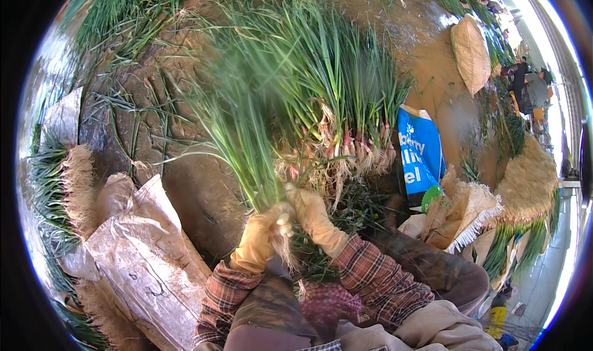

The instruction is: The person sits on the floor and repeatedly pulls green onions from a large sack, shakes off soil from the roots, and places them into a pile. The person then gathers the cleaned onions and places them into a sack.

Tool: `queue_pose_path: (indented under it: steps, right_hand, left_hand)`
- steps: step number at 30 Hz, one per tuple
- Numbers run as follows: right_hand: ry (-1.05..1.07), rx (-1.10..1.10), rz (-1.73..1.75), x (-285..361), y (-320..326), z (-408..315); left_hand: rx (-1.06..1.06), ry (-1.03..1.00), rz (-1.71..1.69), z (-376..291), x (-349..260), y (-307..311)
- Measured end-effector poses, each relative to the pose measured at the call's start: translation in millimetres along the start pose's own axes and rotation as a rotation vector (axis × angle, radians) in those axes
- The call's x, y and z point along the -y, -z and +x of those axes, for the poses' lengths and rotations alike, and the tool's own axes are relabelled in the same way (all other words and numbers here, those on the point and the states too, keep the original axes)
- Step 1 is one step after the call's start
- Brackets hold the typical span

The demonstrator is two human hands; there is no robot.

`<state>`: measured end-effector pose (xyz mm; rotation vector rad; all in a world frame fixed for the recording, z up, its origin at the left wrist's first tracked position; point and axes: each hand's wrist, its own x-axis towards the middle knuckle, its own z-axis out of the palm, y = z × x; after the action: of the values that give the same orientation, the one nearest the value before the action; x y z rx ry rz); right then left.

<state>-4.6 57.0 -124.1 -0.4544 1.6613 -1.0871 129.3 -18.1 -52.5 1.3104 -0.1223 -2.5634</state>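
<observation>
My left hand (264, 235), in a yellowish rubber glove, is closed around the lower stems of a bunch of green onions (250, 165). The leaves point up and away, and pale roots hang below the fist. Close against the bunch's right side is my right hand (317, 219), gloved alike, its fingers bent; whether it grips any stalks cannot be told. Just beyond the hands lies a large heap of green onions (329, 77), its reddish stem bases and tangled roots towards me. Loose dark green leaves (356, 202) lie between the heap and my legs.
A whitish woven sack (148, 258) lies at left, beside root-trimmed rows of bundled onions (78, 189). At right are a blue printed bag (419, 147), a frayed sack (468, 212) and stacked onion bundles (528, 184). A person (533, 89) is farther off on the right. The brown ground (199, 189) looks wet.
</observation>
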Motion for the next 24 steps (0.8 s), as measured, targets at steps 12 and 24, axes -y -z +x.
queue_pose_path:
  steps: [12,24]
  right_hand:
    - [-0.503,0.906,-1.317,60,92,-4]
    - [0.086,-0.214,0.274,91,75,28]
  left_hand:
    - [0.023,-0.308,0.150,-26,-31,-4]
    - [0.135,-0.186,0.262,15,-17,-27]
